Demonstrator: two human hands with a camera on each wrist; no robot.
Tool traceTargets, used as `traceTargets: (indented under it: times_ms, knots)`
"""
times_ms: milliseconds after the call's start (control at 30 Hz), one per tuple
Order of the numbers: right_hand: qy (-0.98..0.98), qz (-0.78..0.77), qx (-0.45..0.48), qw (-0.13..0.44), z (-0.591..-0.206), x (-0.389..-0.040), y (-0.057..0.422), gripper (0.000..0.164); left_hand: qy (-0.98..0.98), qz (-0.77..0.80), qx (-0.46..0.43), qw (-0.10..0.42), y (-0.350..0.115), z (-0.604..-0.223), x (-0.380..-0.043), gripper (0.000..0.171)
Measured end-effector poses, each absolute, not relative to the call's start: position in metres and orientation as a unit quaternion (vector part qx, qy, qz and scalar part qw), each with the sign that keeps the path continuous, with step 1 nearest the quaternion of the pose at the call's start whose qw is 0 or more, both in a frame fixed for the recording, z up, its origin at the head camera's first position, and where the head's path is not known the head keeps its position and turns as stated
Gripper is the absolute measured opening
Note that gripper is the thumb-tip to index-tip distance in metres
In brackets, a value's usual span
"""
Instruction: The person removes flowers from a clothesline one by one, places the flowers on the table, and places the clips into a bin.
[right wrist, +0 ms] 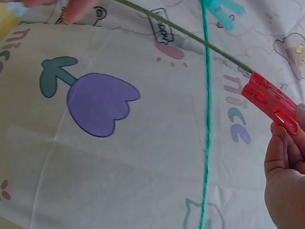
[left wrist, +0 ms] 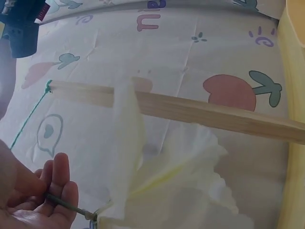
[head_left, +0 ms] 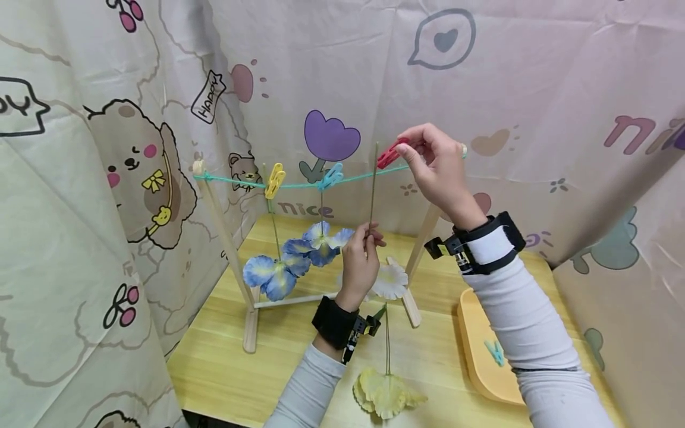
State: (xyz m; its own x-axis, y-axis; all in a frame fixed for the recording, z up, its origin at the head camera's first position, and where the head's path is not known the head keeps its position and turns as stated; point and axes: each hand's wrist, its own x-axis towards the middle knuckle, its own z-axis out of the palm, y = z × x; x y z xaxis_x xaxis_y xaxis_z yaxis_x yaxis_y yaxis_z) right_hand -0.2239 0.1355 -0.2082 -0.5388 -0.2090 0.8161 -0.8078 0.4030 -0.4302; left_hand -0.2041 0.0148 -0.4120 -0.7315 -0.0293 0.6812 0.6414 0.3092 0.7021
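My left hand (head_left: 361,261) pinches the thin green stem (head_left: 374,190) of a white flower (head_left: 389,282), which hangs below the fingers with its petals spread. That stem stands nearly upright and crosses the green string (head_left: 353,178). Higher on the right, my right hand (head_left: 439,169) holds a red clothespin (head_left: 392,153) between thumb and fingers. In the right wrist view the pin's tip (right wrist: 252,78) is right at the stem's upper end. A yellow clothespin (head_left: 275,181) and a blue clothespin (head_left: 331,176) sit on the string, with blue flowers (head_left: 278,276) hanging beneath them.
A wooden stand (head_left: 227,244) carries the string between two posts. On the table (head_left: 214,368) near the front lies a yellow flower (head_left: 387,393). An orange tray (head_left: 471,351) at the right contains a teal clothespin (head_left: 495,353). Patterned cloth (head_left: 535,71) hangs behind.
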Motion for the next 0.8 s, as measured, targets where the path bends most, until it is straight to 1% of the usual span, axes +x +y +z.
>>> traceTargets:
  times_ms: [100, 200, 267, 400, 467, 533, 633, 700, 800]
  knots:
    - [-0.761, 0.438, 0.328, 0.348, -0.204, -0.220, 0.142, 0.018, -0.755, -0.537, -0.206, 0.314, 0.021, -0.434, -0.215, 0.031]
    - [-0.768, 0.446, 0.307, 0.342, -0.202, -0.215, 0.151, 0.019, -0.751, -0.542, -0.219, 0.307, 0.023, -0.443, -0.212, 0.031]
    - [-0.769, 0.454, 0.297, 0.338, -0.204, -0.212, 0.158, 0.020, -0.756, -0.536, -0.232, 0.294, 0.019, -0.437, -0.200, 0.030]
    - [-0.760, 0.480, 0.284, 0.334, -0.215, -0.208, 0.178, 0.022, -0.773, -0.506, -0.242, 0.297, 0.012, -0.434, -0.180, 0.028]
    - [-0.749, 0.503, 0.276, 0.331, -0.222, -0.207, 0.190, 0.021, -0.776, -0.509, -0.247, 0.281, 0.008, -0.427, -0.166, 0.028]
    - [-0.743, 0.522, 0.259, 0.329, -0.228, -0.204, 0.204, 0.017, -0.775, -0.526, -0.246, 0.249, 0.004, -0.420, -0.153, 0.027]
    - [-0.748, 0.530, 0.219, 0.333, -0.236, -0.201, 0.224, 0.015, -0.777, -0.554, -0.241, 0.179, -0.003, -0.408, -0.135, 0.024]
    - [-0.758, 0.530, 0.181, 0.334, -0.242, -0.197, 0.236, 0.014, -0.785, -0.558, -0.233, 0.133, -0.005, -0.412, -0.130, 0.024]
    - [-0.781, 0.519, 0.120, 0.326, -0.253, -0.192, 0.255, 0.013, -0.796, -0.554, -0.230, 0.078, -0.007, -0.421, -0.124, 0.023]
